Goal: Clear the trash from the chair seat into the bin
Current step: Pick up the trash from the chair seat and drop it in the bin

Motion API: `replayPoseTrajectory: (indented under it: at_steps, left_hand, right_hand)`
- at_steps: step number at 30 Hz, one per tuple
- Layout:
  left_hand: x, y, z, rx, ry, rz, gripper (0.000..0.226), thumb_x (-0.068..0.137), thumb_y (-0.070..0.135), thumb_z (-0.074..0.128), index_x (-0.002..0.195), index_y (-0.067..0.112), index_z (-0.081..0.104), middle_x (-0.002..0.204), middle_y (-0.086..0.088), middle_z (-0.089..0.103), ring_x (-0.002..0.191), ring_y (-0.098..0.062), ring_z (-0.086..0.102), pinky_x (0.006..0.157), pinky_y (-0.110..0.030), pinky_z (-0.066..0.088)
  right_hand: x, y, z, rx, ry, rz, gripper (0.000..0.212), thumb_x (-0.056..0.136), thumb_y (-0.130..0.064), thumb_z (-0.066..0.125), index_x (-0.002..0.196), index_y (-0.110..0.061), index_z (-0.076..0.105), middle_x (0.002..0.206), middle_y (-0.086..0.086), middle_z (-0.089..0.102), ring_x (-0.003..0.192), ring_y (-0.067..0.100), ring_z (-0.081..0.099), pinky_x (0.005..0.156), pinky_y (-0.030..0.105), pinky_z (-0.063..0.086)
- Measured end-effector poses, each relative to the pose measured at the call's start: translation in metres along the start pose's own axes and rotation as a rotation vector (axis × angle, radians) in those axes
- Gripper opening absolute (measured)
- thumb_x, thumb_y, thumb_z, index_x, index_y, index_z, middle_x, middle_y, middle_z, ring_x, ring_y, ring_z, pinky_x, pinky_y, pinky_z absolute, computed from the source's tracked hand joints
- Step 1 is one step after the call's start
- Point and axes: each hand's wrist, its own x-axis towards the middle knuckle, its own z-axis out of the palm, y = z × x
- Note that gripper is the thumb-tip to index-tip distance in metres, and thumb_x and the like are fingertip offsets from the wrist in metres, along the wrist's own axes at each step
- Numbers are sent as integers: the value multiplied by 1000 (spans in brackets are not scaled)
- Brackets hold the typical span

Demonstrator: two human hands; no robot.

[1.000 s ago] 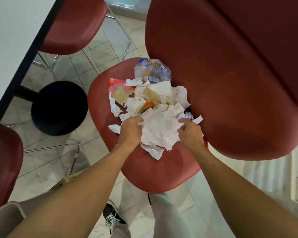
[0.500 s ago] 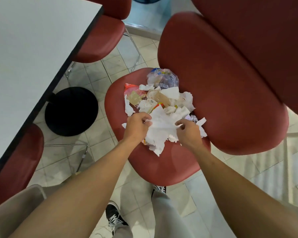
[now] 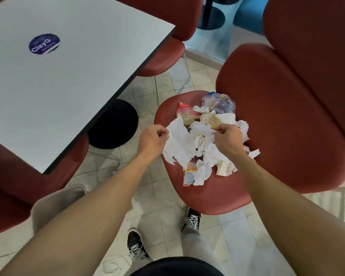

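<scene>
Two hands, left hand (image 3: pixel 151 139) and right hand (image 3: pixel 228 139), each pinching white tissue (image 3: pixel 182 143) over the mixed trash pile (image 3: pixel 208 126) on the red chair seat (image 3: pixel 213 193); grey table (image 3: pixel 68 76) alongside.

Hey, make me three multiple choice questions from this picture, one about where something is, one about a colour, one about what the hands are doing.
1. Where is the trash pile?
A. on the table
B. on the chair seat
C. on the floor

2. What colour is the round sticker on the table?
A. dark blue
B. green
C. yellow

3. What are the left hand and right hand doing?
A. resting flat
B. hanging idle
C. pinching white tissue paper

Answers: 1 B, the litter lies on the red seat. 2 A, the sticker is dark blue with pale lettering. 3 C, both hands' fingers close on the paper's edges.
</scene>
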Motion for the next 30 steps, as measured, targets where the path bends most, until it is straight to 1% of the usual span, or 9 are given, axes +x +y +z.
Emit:
replayPoseTrajectory:
  at_steps: [3, 8, 12, 15, 16, 19, 23, 27, 30]
  left_hand:
    - [-9, -29, -35, 21, 63, -46, 13, 86, 13, 68, 98, 12, 73, 92, 0, 69, 79, -9, 60, 74, -18, 46]
    - [-33, -83, -89, 38, 136, -119, 11, 87, 15, 69, 96, 14, 73, 88, 4, 68, 75, -6, 58, 70, -15, 43]
    - [-64, -139, -133, 35, 178, -218, 6, 86, 18, 69, 91, 20, 71, 85, 7, 66, 78, -10, 62, 71, -19, 48]
    - [-89, -182, -163, 42, 228, -282, 6, 84, 19, 70, 87, 25, 72, 84, 8, 68, 79, -12, 64, 73, -20, 47]
    - [-98, -196, -173, 49, 252, -307, 7, 84, 19, 70, 86, 26, 72, 85, 8, 69, 79, -12, 64, 74, -21, 47]
    - [-125, -234, -202, 69, 284, -392, 10, 84, 20, 68, 91, 27, 72, 87, 11, 67, 82, -13, 61, 78, -25, 49]
    - [-160, -285, -230, 66, 329, -497, 14, 83, 17, 65, 91, 25, 72, 88, 8, 69, 87, -18, 62, 80, -28, 50]
    - [-183, -322, -241, 94, 337, -606, 14, 83, 17, 65, 90, 27, 71, 93, 6, 70, 90, -21, 63, 80, -32, 51]
    - [-192, -337, -238, 76, 321, -633, 14, 81, 15, 66, 84, 29, 69, 90, 5, 70, 89, -23, 65, 81, -36, 53]
  right_hand:
    - [-18, -28, 33, 5, -74, -51, 23, 84, 4, 49, 89, -3, 70, 84, 7, 64, 85, 33, 68, 78, 41, 58]
    - [-59, -66, 92, -51, -259, -81, 13, 83, -3, 59, 79, -7, 71, 77, 9, 69, 73, 27, 71, 64, 31, 56]
    - [-101, -91, 151, -57, -423, -102, 21, 83, -4, 63, 67, -16, 68, 71, 4, 68, 67, 22, 69, 72, 39, 61]
    - [-134, -106, 193, -52, -555, -117, 19, 84, -5, 62, 67, -13, 66, 67, 5, 65, 64, 22, 66, 68, 42, 59]
    - [-146, -112, 207, -58, -599, -124, 20, 84, -5, 61, 67, -13, 66, 67, 5, 64, 65, 22, 65, 62, 39, 57]
    - [-181, -130, 246, -104, -705, -127, 17, 86, -5, 58, 73, -11, 66, 75, 5, 65, 69, 19, 65, 47, 16, 44]
    - [-220, -148, 297, -155, -824, -162, 16, 86, -1, 53, 78, -5, 67, 75, 4, 63, 70, 18, 63, 45, 11, 42]
    - [-250, -159, 336, -220, -876, -218, 18, 83, 0, 52, 80, -7, 68, 69, -3, 59, 64, 13, 62, 50, 16, 47]
    - [-261, -158, 355, -231, -888, -229, 22, 82, -2, 53, 76, -17, 68, 69, -4, 61, 62, 11, 62, 67, 33, 58]
